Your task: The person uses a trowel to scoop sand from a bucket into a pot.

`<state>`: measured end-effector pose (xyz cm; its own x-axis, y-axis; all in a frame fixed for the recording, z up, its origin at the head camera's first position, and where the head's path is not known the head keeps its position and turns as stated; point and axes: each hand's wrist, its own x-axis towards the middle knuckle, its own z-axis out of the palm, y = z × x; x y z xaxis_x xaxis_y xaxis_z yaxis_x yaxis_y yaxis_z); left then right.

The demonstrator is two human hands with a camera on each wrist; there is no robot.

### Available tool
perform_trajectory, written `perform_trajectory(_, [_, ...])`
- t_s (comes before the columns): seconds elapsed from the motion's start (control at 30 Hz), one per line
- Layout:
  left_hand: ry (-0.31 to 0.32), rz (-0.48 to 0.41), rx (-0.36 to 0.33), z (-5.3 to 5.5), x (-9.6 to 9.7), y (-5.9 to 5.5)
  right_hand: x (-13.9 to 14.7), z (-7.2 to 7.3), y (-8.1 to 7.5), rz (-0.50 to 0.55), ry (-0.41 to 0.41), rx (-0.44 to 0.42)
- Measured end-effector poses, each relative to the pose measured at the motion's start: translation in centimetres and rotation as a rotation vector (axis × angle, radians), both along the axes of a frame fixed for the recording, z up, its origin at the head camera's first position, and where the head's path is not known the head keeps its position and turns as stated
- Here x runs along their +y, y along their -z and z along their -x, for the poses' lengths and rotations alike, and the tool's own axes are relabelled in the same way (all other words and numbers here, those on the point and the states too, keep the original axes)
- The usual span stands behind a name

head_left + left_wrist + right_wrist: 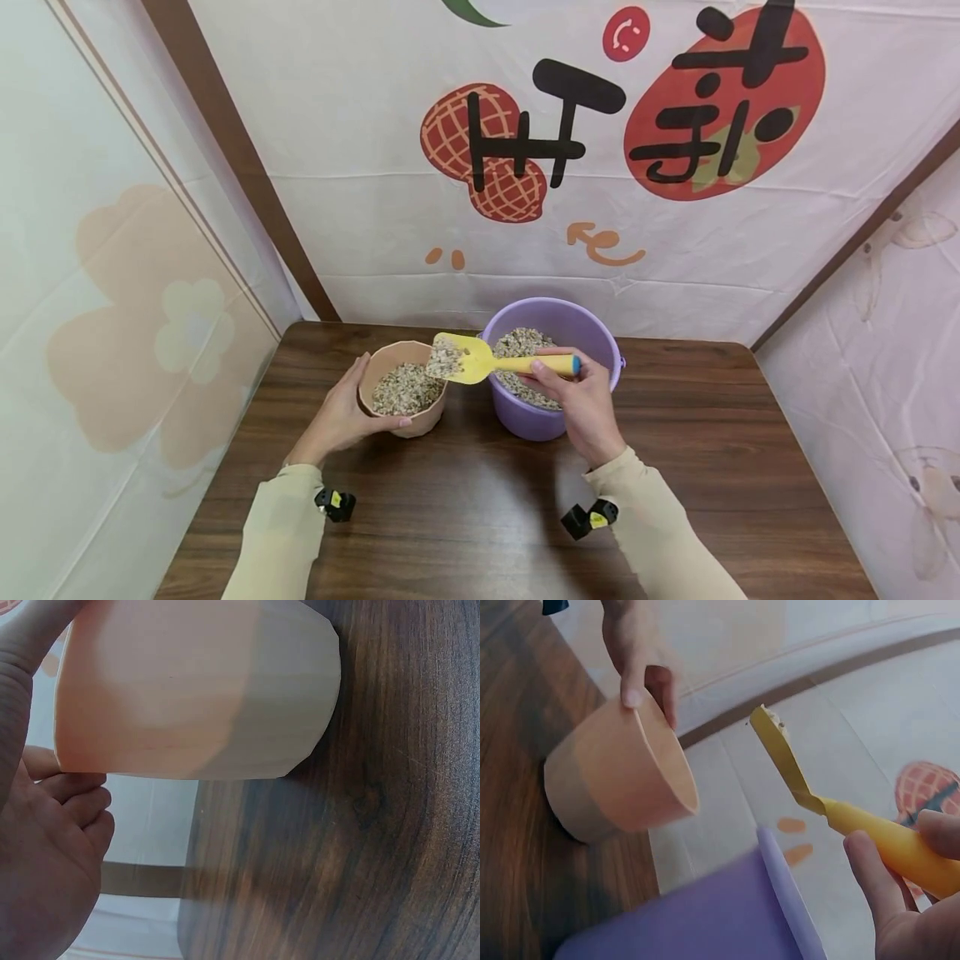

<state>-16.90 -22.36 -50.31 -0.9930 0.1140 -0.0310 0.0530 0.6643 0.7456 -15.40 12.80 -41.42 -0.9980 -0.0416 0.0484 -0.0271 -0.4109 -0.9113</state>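
Observation:
My left hand (341, 421) holds the peach plant pot (416, 427) by its rim, thumb on the near side and fingers on the far left. Coarse, speckled grit (405, 390) partly fills the pot, which stands on the table. In my right hand (588, 408) is a yellow toy shovel (474, 367), gripped by its blue-tipped handle. Its blade carries some grit and reaches over the pot's right rim. The right wrist view has the shovel (780, 757) side-on, raised above the pot's mouth. Only the pot's outer wall (172, 690) shows in the left wrist view.
A purple bucket (528, 423) with more grit inside stands just right of the pot, beneath the shovel handle and right hand. Both containers are on a dark wooden table (465, 525). A printed white cloth (375, 225) hangs behind the table's back edge.

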Motion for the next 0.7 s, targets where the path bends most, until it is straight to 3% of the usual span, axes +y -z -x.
perform_trajectory(0.5, [-0.004, 0.002, 0.003, -0.3, 0.0, -0.3, -4.9, 1.1, 0.9, -0.154, -0.056, 0.014])
perform_trajectory(0.7, [0.004, -0.005, 0.012, -0.1, 0.0, -0.2, -6.2, 1.1, 1.4, -0.251, -0.037, 0.037])
